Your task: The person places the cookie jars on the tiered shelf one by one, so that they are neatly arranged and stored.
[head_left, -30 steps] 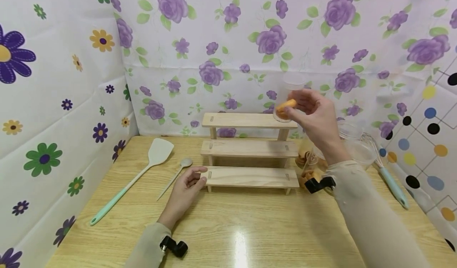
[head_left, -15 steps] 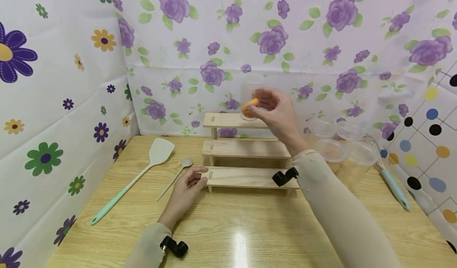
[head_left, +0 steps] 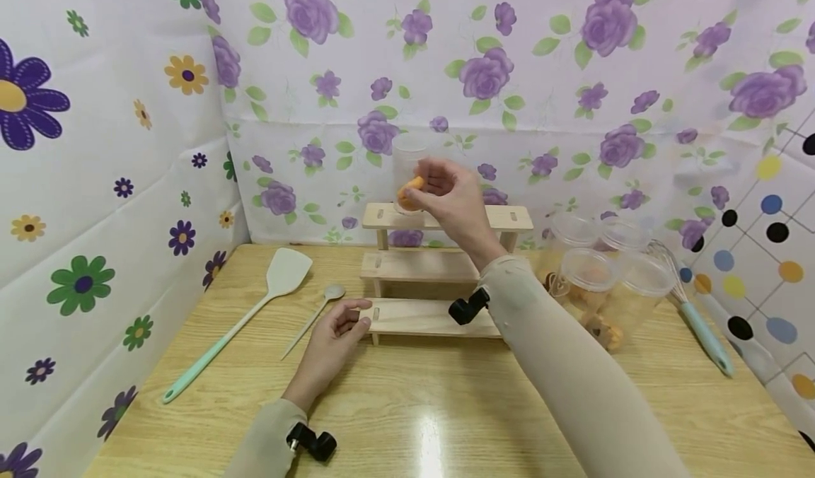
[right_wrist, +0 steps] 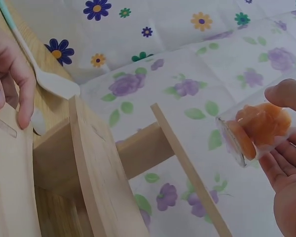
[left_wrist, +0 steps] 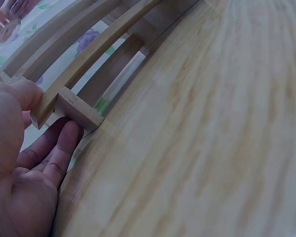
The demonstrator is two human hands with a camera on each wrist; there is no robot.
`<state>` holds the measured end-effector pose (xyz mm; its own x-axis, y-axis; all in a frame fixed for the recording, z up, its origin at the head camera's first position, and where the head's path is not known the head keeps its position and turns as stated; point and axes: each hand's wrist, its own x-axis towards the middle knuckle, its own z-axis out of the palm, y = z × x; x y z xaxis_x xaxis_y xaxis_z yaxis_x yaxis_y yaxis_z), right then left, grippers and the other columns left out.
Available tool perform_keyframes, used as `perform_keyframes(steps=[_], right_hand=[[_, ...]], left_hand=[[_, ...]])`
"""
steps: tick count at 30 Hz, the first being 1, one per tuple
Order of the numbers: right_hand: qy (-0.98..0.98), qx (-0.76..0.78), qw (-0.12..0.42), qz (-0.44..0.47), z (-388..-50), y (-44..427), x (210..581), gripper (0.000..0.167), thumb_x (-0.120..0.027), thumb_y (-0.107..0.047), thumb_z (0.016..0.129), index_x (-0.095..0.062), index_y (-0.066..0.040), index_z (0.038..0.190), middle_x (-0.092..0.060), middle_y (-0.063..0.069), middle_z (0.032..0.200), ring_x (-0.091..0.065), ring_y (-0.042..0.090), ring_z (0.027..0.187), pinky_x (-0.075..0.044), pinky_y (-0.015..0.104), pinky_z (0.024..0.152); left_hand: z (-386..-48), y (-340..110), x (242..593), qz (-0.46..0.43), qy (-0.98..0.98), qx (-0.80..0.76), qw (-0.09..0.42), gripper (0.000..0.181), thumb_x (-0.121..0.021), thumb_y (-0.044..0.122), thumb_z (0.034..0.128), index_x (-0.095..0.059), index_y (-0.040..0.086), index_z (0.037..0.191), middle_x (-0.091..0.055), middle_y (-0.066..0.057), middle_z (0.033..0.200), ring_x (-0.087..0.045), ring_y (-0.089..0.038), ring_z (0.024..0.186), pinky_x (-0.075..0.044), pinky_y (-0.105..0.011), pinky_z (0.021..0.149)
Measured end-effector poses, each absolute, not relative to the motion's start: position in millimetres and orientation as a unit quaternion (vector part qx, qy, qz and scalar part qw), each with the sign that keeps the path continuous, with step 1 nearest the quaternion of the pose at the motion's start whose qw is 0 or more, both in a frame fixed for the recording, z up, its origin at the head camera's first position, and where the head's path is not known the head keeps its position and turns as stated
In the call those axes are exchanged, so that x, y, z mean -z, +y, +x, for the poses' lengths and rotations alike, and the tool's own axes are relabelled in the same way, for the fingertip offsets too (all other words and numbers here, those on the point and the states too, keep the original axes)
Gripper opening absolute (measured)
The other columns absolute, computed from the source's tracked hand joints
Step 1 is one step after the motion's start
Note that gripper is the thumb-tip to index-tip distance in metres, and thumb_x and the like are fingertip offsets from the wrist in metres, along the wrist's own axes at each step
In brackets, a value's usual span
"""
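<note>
Pale wood-grain surface (head_left: pixel 433 393), glare at its near edge; clock centred on the rack, wearer at 6. Nearest, at 8: left grip (head_left: pixel 330 345), fingers curled about the left end of the lowest tier (head_left: pixel 417 317) of a three-step wooden rack (head_left: pixel 417 266), seemingly steadying it. Just beyond, near 9: spoon (head_left: pixel 331 293), then white-bladed spatula (head_left: pixel 274 290), handle running toward 7. At 3: four clear jars (head_left: pixel 588 273) on the surface, contents hazy; past them a whisk (head_left: pixel 697 324), handle toward 4. Farther, between 11 and 12: right grip (head_left: pixel 452 199), thumb and fingers pinching a fifth, clear jar (head_left: pixel 403 170), orange pieces (right_wrist: pixel 261 123) inside, by the top tier (head_left: pixel 382 218). Right-wrist view shows backdrop between jar and plank, so judged apart; exact height unclear. Progress, by my reading: one jar in hand and at rack height, setting down not yet done; the other four stand off the rack, untouched. Held jar's long axis near upright in head view, base to 6, upper end to 12; any slight lean hard to judge. Behind all, purple-rose cloth (head_left: pixel 554 110).
</note>
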<state>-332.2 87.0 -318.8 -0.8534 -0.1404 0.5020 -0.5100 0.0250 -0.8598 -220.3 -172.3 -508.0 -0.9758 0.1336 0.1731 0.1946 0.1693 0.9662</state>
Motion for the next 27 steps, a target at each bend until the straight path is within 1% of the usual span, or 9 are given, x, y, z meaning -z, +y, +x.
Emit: perform_keyframes(steps=[2,4,10,15,20,23,27], right_hand=[[-0.702,-0.659,0.140,0.231,-335.5,81.6,320.0,0.046,-0.088,-0.005,0.097,-0.070,0.006,0.138,-0.070,0.027,0.139,-0.073,0.029,0.123,-0.060,0.033,0.105],[-0.703,-0.659,0.137,0.229,-338.1,76.3,321.1,0.045,-0.088,-0.005,0.097,-0.070,0.006,0.138,-0.071,0.025,0.138,-0.073,0.028,0.123,-0.060,0.032,0.105],[-0.707,-0.662,0.124,0.214,-342.8,63.2,324.3,0.038,-0.089,-0.005,0.097,-0.074,0.001,0.132,-0.075,0.014,0.131,-0.074,0.026,0.121,-0.061,0.031,0.104],[-0.721,-0.655,0.112,0.197,-345.7,56.5,326.2,0.043,-0.089,-0.007,0.097,-0.072,0.002,0.135,-0.074,0.017,0.134,-0.072,0.027,0.123,-0.060,0.030,0.105],[-0.741,-0.640,0.095,0.182,-348.8,52.9,333.1,0.046,-0.088,-0.009,0.098,-0.070,0.003,0.139,-0.072,0.020,0.137,-0.071,0.026,0.125,-0.059,0.029,0.106],[-0.746,-0.635,0.086,0.180,-348.2,52.1,337.9,0.048,-0.088,-0.010,0.098,-0.070,0.000,0.141,-0.072,0.018,0.139,-0.071,0.025,0.127,-0.058,0.027,0.107],[-0.745,-0.636,0.081,0.182,-348.4,50.3,339.4,0.053,-0.088,-0.012,0.099,-0.067,0.000,0.146,-0.072,0.015,0.139,-0.070,0.025,0.129,-0.057,0.027,0.108]], left_hand=[[-220.8,-172.7,508.4,-0.110,-0.763,0.637,0.025,0.032,-0.073,0.021,0.1116,-0.070,0.012,0.143,-0.073,-0.016,0.122,-0.067,-0.022,0.109,-0.056,-0.024,0.091],[-221.1,-172.6,508.5,-0.112,-0.763,0.636,0.028,0.032,-0.073,0.021,0.1115,-0.071,0.012,0.142,-0.073,-0.016,0.122,-0.067,-0.023,0.109,-0.056,-0.024,0.091],[-220.7,-172.0,509.5,-0.117,-0.762,0.636,0.030,0.032,-0.073,0.021,0.1115,-0.071,0.012,0.142,-0.072,-0.017,0.120,-0.067,-0.024,0.107,-0.056,-0.025,0.091],[-221.1,-171.5,510.5,-0.119,-0.763,0.634,0.028,0.032,-0.072,0.022,0.1119,-0.071,0.012,0.142,-0.072,-0.016,0.120,-0.067,-0.022,0.107,-0.056,-0.025,0.091],[-221.1,-172.1,510.7,-0.120,-0.768,0.628,0.027,0.031,-0.072,0.024,0.1124,-0.071,0.017,0.142,-0.073,-0.014,0.119,-0.068,-0.023,0.106,-0.056,-0.027,0.088],[-221.0,-172.7,510.3,-0.120,-0.770,0.626,0.025,0.031,-0.071,0.024,0.1126,-0.071,0.019,0.143,-0.073,-0.013,0.119,-0.068,-0.024,0.106,-0.056,-0.027,0.088],[-221.2,-174.0,510.6,-0.119,-0.771,0.625,0.027,0.031,-0.071,0.024,0.1129,-0.071,0.018,0.143,-0.073,-0.014,0.119,-0.067,-0.024,0.106,-0.056,-0.027,0.088]])
